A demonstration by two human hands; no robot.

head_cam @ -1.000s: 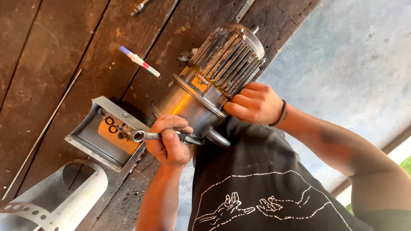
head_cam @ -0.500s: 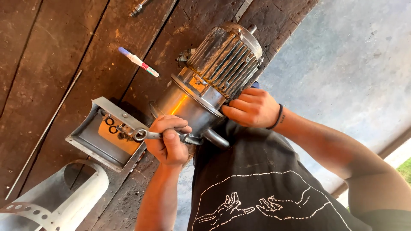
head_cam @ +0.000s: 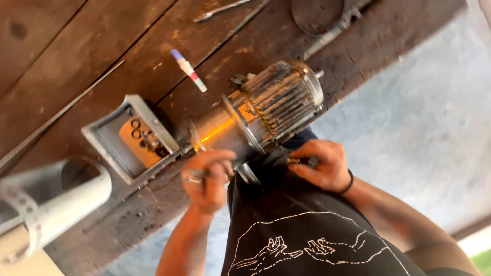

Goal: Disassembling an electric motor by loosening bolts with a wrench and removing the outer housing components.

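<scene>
A silver electric motor (head_cam: 266, 110) with a ribbed casing lies at the edge of the wooden workbench (head_cam: 76, 61), against my black shirt. My left hand (head_cam: 207, 179) is closed around a metal wrench (head_cam: 190, 177), blurred by motion, just below the motor's smooth end. Beneath the ribbed end, my right hand (head_cam: 322, 164) has its fingers pinched on a small metal part (head_cam: 296, 161); what the part is cannot be made out.
A grey metal box lid (head_cam: 110, 140) holding several washers lies left of the motor. Above it is a marker pen (head_cam: 189, 70). A white pipe (head_cam: 61, 204) with a perforated strap sits at the lower left. Metal rods and a round plate (head_cam: 312, 15) lie at the bench's far side.
My right hand has dropped from the motor's ribbed side to below it, near my shirt. My left hand keeps its grip on the wrench and has shifted slightly.
</scene>
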